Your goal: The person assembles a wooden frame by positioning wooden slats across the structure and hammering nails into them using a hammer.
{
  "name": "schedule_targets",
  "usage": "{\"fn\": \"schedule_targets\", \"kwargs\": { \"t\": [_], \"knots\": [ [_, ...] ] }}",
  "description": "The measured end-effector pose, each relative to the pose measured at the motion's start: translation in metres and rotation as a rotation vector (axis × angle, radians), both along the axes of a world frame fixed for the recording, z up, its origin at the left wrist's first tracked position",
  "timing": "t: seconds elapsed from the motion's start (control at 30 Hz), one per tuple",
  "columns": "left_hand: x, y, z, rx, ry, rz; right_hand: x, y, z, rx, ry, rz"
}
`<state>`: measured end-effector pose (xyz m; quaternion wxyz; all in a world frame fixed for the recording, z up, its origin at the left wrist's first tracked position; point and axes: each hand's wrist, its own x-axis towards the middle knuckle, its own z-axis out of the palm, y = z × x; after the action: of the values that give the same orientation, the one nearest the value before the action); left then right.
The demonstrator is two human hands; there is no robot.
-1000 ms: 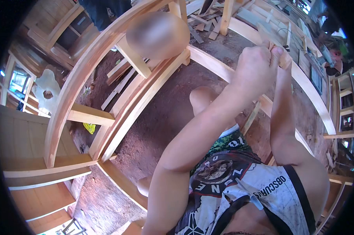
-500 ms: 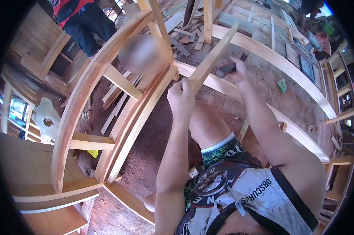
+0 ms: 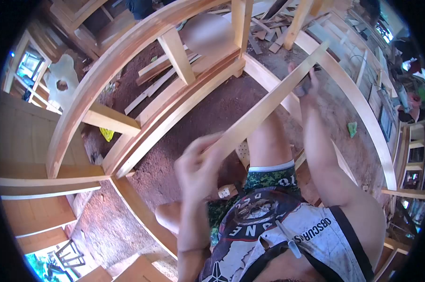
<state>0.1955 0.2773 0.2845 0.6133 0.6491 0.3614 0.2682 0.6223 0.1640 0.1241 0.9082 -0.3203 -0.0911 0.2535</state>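
Observation:
A long, pale wooden strip slants across the middle of the head view, its far end toward the upper right. My left hand, slightly blurred, is closed around its near end. Behind the strip's far part is my right hand, fingers curled around a dark tool. The strip and fingers hide most of that tool, so its kind is unclear. To the left stands a curved wooden frame with short crosspieces, apart from both hands.
A curved wooden rail arcs along the right. Wood offcuts lie piled on the dirt floor at the back. A blurred round patch covers something behind the frame. A yellow wrapper sits at the left.
My left hand has moved down and left with the wooden strip. My right hand has shifted slightly right and now sits behind the strip. The view has turned, shifting the surroundings.

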Motion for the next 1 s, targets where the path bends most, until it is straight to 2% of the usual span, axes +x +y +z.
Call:
{"fn": "schedule_targets", "kwargs": {
  "t": [0.03,0.07,0.1,0.17,0.23,0.27,0.3,0.33,0.37,0.4,0.43,0.5,0.53,0.57,0.6,0.63,0.7,0.77,0.8,0.83,0.9,0.97,1.0],
  "knots": [
    [-0.046,0.013,-0.003,0.096,0.092,0.060,-0.004,0.001,0.012,-0.009,0.012,0.007],
    [-0.094,0.028,-0.003,0.204,0.104,0.151,-0.011,0.003,0.038,-0.066,-0.084,-0.087],
    [-0.167,0.059,-0.044,0.633,-0.017,0.139,-0.015,0.002,0.056,-0.125,-0.183,-0.183],
    [-0.262,0.071,-0.037,0.103,-0.595,0.720,0.007,-0.007,0.070,-0.076,-0.203,-0.127],
    [-0.334,0.094,-0.042,0.031,-0.826,0.991,0.008,-0.007,0.086,-0.020,-0.231,-0.052],
    [-0.352,0.103,-0.057,0.115,-0.893,1.111,-0.007,-0.002,0.096,-0.012,-0.295,-0.009],
    [-0.384,0.115,-0.096,0.065,-1.027,1.025,-0.023,0.006,0.103,0.003,-0.361,0.037],
    [-0.415,0.127,-0.134,0.006,-1.156,0.940,-0.041,0.012,0.105,0.112,-0.274,0.198],
    [-0.397,0.137,-0.160,-0.064,-1.114,1.075,-0.064,0.021,0.108,0.118,-0.269,0.233],
    [-0.371,0.141,-0.178,-0.095,-1.071,1.136,-0.091,0.037,0.112,0.083,-0.128,0.180],
    [-0.328,0.136,-0.186,-0.124,-1.017,1.163,-0.121,0.057,0.110,0.042,0.015,0.154],
    [-0.251,0.122,-0.191,-0.156,-0.940,1.233,-0.137,0.086,0.081,-0.050,-0.034,0.202],
    [-0.223,0.112,-0.191,-0.192,-0.920,1.280,-0.160,0.097,0.083,-0.128,0.065,0.101],
    [-0.206,0.109,-0.197,-0.289,-0.891,1.280,-0.194,0.101,0.099,-0.138,0.137,0.141],
    [-0.182,0.100,-0.190,-0.407,-0.847,1.392,-0.195,0.104,0.082,-0.175,0.093,0.158],
    [-0.173,0.092,-0.197,-0.555,-0.952,1.382,-0.179,0.107,0.058,-0.208,0.042,0.158],
    [-0.165,0.086,-0.237,-0.601,-1.003,1.318,-0.167,0.110,0.023,-0.136,0.063,0.233],
    [-0.149,0.085,-0.240,-0.519,-1.062,1.411,-0.157,0.116,0.006,-0.233,0.123,0.310],
    [-0.148,0.083,-0.235,-0.541,-1.101,1.453,-0.132,0.119,-0.020,-0.272,0.126,0.293],
    [-0.157,0.086,-0.262,-0.529,-1.027,1.410,-0.110,0.124,-0.041,-0.369,0.178,0.163],
    [-0.192,0.087,-0.266,-0.333,-0.552,1.556,-0.112,0.120,-0.041,-0.445,0.203,0.139],
    [-0.270,0.095,-0.298,0.238,0.186,1.812,-0.102,0.108,-0.054,-0.413,0.251,0.145],
    [-0.304,0.095,-0.290,0.306,0.786,1.735,-0.111,0.102,-0.046,-0.447,0.256,0.133]
  ]
}}
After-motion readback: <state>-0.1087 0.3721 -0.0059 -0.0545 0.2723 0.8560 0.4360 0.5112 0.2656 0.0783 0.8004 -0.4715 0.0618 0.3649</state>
